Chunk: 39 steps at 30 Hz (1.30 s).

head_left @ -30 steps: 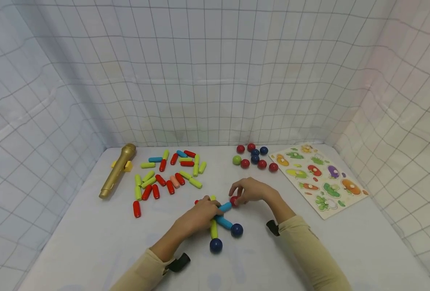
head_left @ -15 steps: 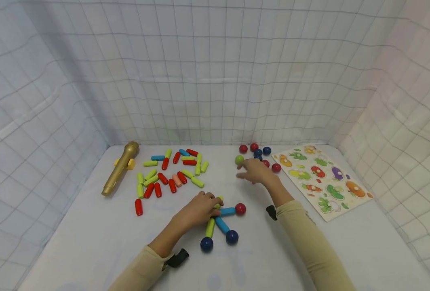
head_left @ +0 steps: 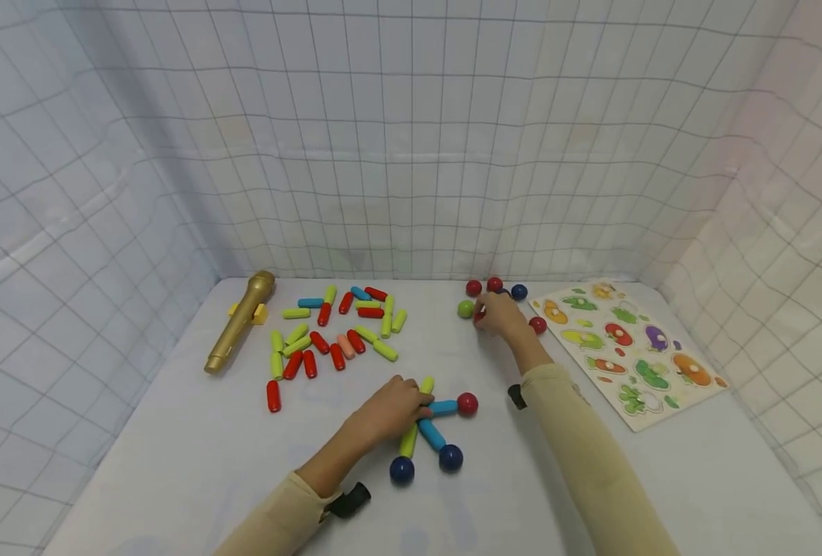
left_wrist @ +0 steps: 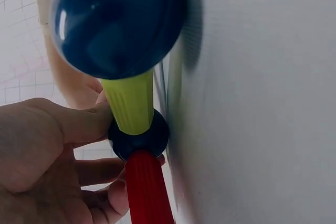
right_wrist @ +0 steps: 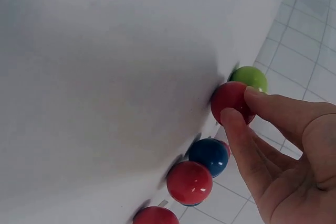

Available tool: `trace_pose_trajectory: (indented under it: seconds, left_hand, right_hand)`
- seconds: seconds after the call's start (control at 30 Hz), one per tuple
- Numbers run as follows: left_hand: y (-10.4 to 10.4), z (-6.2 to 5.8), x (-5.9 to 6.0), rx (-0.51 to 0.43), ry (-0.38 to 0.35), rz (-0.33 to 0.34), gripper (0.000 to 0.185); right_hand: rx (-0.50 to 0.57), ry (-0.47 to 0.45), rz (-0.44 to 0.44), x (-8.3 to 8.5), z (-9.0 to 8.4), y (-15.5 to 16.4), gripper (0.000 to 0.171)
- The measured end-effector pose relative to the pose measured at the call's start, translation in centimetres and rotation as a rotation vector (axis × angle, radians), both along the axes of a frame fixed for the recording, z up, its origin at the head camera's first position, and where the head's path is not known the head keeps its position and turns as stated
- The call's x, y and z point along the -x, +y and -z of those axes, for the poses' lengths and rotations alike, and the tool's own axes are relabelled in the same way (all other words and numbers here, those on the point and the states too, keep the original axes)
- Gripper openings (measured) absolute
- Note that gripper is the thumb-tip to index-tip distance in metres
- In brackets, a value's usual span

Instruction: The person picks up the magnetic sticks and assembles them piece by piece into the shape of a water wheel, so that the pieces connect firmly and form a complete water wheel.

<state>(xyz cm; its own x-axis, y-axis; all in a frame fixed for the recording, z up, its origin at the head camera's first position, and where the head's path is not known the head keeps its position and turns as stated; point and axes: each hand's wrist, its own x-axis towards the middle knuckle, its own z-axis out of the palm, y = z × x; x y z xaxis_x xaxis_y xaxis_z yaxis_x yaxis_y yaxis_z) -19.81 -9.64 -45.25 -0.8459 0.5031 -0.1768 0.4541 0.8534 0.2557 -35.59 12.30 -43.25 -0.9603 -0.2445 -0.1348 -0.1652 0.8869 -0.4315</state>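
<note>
We log a white table [head_left: 174, 471], largest, then a vegetable picture board [head_left: 600, 346] at right and a gold microphone [head_left: 241, 320] at far left. We see a rod-and-ball figure [head_left: 432, 435] lying mid-table. Left hand [head_left: 392, 409]: thumb and fingers pinch its dark blue hub ball [left_wrist: 139, 142]. Right hand [head_left: 500, 315], farther back: thumb and fingertip pinch a red ball [right_wrist: 229, 99] near a green ball [right_wrist: 254, 78]; lifted or resting, we can't tell. Loose rods [head_left: 310, 364] lie back left, remaining balls [right_wrist: 189, 182] back right.
</note>
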Motion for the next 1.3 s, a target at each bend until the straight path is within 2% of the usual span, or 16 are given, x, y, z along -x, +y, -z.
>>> trace_pose_trajectory:
  seconds: [0.17, 0.4, 0.57, 0.7, 1.07, 1.3]
  left_hand:
    - [0.1, -0.1, -0.2, 0.011, 0.018, 0.005, 0.033]
    - [0.2, -0.3, -0.4, 0.008, -0.001, -0.024, 0.032]
    - [0.2, -0.3, -0.4, 0.012, -0.005, -0.033, 0.032]
    - [0.2, -0.1, -0.4, 0.018, -0.002, -0.033, 0.033]
    - [0.4, -0.3, -0.3, 0.004, 0.012, -0.045, 0.033]
    - [0.4, -0.3, -0.3, -0.012, 0.002, -0.034, 0.033]
  right_hand:
    - [-0.005, 0.025, -0.024, -1.4, 0.2, 0.1, 0.027]
    - [0.148, -0.095, -0.136, -4.3, -0.2, -0.9, 0.030]
    - [0.213, -0.120, -0.247, -5.5, -0.9, -2.3, 0.023]
    - [0.223, -0.117, -0.299, -5.9, -1.0, -3.0, 0.021]
    - [0.241, -0.200, -0.304, -6.0, -0.5, -3.8, 0.021]
    - [0.230, -0.249, -0.343, -6.3, -0.1, -4.1, 0.021]
